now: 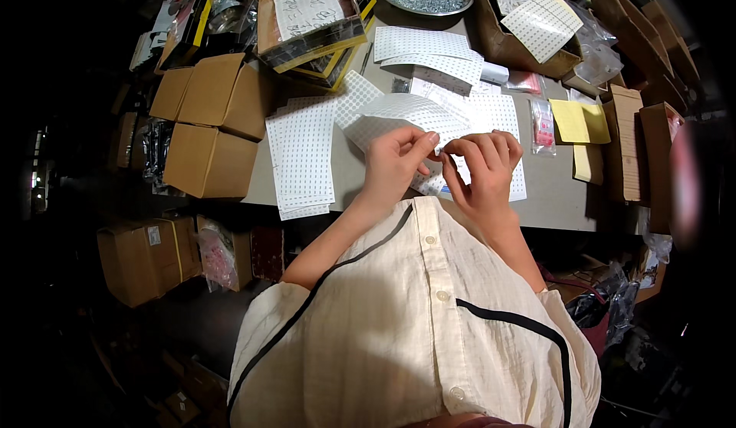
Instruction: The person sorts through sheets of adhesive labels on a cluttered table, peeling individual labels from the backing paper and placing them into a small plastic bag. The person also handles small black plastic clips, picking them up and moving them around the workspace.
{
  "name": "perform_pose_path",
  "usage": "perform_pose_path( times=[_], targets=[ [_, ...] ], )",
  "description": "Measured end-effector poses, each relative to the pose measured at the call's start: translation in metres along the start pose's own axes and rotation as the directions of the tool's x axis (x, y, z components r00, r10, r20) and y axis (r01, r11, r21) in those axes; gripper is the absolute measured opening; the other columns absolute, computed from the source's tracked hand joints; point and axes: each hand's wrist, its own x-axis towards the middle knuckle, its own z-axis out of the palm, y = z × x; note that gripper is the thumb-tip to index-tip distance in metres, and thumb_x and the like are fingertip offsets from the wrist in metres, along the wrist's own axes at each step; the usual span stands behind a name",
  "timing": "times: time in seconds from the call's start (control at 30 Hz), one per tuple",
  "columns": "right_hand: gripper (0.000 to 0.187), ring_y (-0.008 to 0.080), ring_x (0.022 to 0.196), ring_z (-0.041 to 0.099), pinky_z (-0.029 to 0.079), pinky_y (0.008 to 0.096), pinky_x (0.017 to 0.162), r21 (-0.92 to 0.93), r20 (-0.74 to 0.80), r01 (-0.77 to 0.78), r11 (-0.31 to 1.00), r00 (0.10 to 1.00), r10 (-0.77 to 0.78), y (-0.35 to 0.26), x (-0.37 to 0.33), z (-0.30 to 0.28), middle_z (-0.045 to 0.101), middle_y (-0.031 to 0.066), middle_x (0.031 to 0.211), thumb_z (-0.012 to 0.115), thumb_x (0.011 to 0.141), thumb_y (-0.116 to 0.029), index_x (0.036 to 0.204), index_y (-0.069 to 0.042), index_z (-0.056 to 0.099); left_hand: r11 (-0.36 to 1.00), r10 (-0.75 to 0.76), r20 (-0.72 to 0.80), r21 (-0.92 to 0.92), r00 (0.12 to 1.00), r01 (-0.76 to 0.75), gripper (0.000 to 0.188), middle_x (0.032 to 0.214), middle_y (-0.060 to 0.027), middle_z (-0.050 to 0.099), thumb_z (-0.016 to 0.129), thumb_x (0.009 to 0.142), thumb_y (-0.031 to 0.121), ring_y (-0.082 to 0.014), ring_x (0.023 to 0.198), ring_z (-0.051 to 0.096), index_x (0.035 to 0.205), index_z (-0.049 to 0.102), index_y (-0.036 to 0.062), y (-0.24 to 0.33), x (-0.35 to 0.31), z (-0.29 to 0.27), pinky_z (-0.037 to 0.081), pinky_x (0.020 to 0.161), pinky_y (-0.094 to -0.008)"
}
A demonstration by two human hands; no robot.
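Note:
My left hand point(392, 166) is closed, thumb and forefinger pinched together at the edge of a curled sheet of small round stickers point(414, 111). Close beside it on the right, my right hand point(487, 166) is closed too, its thumb and fingertips pressed together almost touching the left fingertips. A tiny dark bit shows between the two hands, too small to name. Under and behind them lie more printed white sheets point(498, 118). To the left of my hands is a fanned stack of sticker sheets point(301, 160), and further back two more sheets point(422, 42) overlap.
At the back stands a round metal bowl point(424, 13) of small shiny metal pieces. An open box point(322, 36) and brown cartons point(207, 152) line the left. On the right are a small plastic packet point(543, 127), yellow paper point(576, 121) and a carton with sheets point(543, 23).

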Motion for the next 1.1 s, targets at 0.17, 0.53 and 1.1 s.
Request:
perform_pose_path(
  times=[0.17, 0.53, 1.1],
  targets=[
    [0.026, 0.0229, 0.091, 0.057, 0.033, 0.0419, 0.096, -0.046, -0.007, 0.015, 0.999, 1.000, -0.016, -0.001, 0.000, 0.001, 0.062, 0.0012, 0.089, 0.077, 0.066, -0.011, 0.088, -0.012, 0.064, 1.000, 0.017, -0.006, 0.021, 1.000, -0.017, 0.018, 0.079, 0.0005, 0.067, 0.070, 0.096, 0.017, -0.0049, 0.065, 0.060, 0.091, 0.070, -0.0004, -0.001, 0.001, 0.003, 0.047, 0.059, -0.0197],
    [0.026, 0.0227, 0.083, 0.054, 0.033, 0.0413, 0.094, 0.036, -0.076, 0.064, 0.997, 0.995, -0.062, 0.005, -0.001, 0.007, 0.059, 0.0013, 0.083, 0.081, 0.068, -0.022, 0.081, -0.011, 0.062, 1.000, 0.006, 0.055, -0.012, 0.998, -0.005, 0.018, 0.078, -0.0023, 0.069, 0.068, 0.097, 0.015, -0.0060, 0.069, 0.064, 0.090, 0.070, -0.0013, -0.004, 0.001, 0.003, 0.050, 0.061, -0.0214],
    [0.021, 0.0189, 0.085, 0.056, 0.035, 0.0419, 0.100, 0.076, -0.147, 0.105, 0.992, 0.985, -0.093, 0.003, -0.003, -0.006, 0.061, -0.0007, 0.083, 0.073, 0.065, -0.008, 0.082, -0.012, 0.062, 0.992, 0.080, 0.035, -0.099, 0.996, -0.076, 0.018, 0.080, -0.0016, 0.067, 0.066, 0.099, 0.014, -0.0061, 0.071, 0.065, 0.092, 0.066, -0.0023, 0.000, -0.008, 0.004, 0.054, 0.064, -0.0224]
  ],
)
